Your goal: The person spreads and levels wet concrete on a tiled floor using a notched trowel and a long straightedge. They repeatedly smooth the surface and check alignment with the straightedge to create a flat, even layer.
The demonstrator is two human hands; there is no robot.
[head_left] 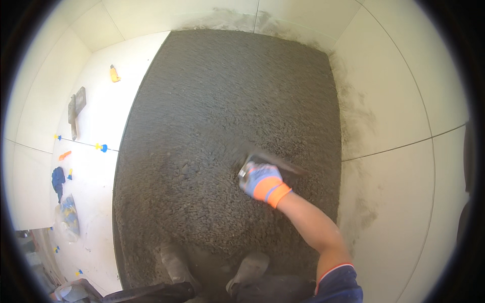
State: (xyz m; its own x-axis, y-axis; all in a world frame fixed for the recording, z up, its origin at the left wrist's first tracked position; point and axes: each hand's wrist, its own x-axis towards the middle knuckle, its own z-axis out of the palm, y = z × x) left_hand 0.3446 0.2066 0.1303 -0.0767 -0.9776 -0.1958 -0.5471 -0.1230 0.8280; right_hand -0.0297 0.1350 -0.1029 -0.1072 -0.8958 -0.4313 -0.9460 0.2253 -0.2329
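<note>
In the head view, the person's gloved right hand (261, 180) grips a flat finishing trowel (285, 164), its blade on the grey mortar bed (222, 96), right of centre. The left hand's state cannot be told. Another trowel (78, 101) lies on white floor tiles (108, 108).

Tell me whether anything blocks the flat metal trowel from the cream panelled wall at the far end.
Nothing visible does: between the flat metal trowel, held in the orange-cuffed right hand, and the cream panelled wall lies only rough grey mortar. Both dusty grey boots are on the near side.
</note>
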